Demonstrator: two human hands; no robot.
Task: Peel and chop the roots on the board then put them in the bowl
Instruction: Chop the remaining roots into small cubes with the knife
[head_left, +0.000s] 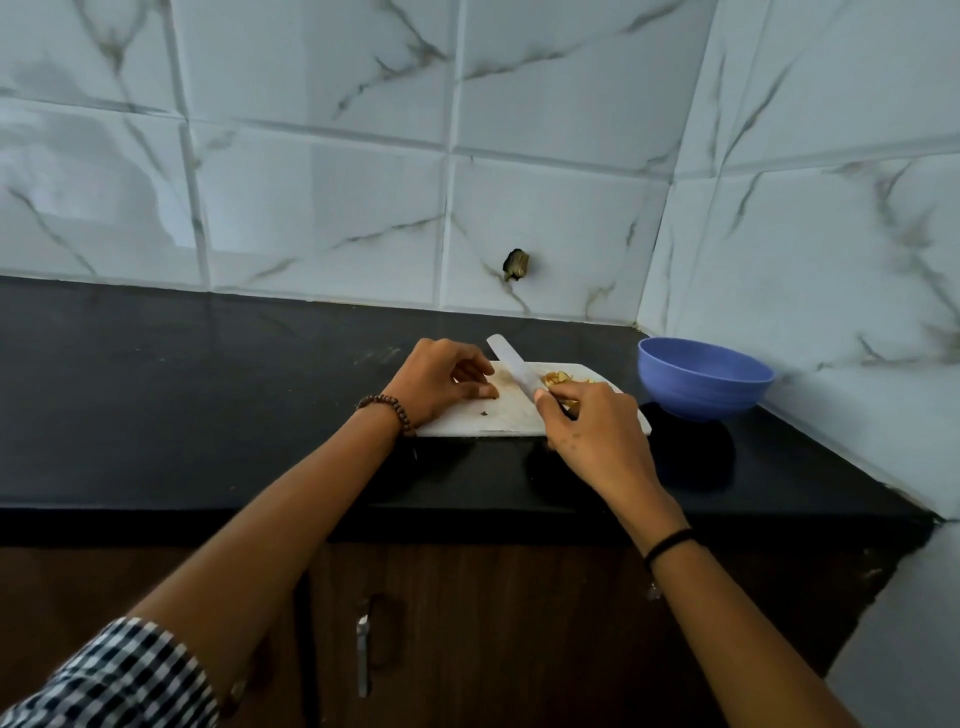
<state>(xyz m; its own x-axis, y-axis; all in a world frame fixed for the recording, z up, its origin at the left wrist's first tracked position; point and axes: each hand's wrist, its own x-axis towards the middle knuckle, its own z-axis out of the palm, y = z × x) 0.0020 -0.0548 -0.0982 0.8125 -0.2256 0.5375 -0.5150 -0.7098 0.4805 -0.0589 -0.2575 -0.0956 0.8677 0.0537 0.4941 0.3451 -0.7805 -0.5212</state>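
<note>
Roots (563, 378) lie on white board (498, 415) atop black counter (208, 389) beneath marble tiles (322, 208).

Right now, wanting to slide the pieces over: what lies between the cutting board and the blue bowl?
Only bare black countertop, shown in the head view.

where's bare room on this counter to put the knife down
The widest bare patch is the counter left of the board, beside the left hand. A strip also runs between the board and the counter's front edge, crossed by both forearms. Crowded: the board's right end, with pieces, knife and right hand, and the corner by the bowl.
</note>
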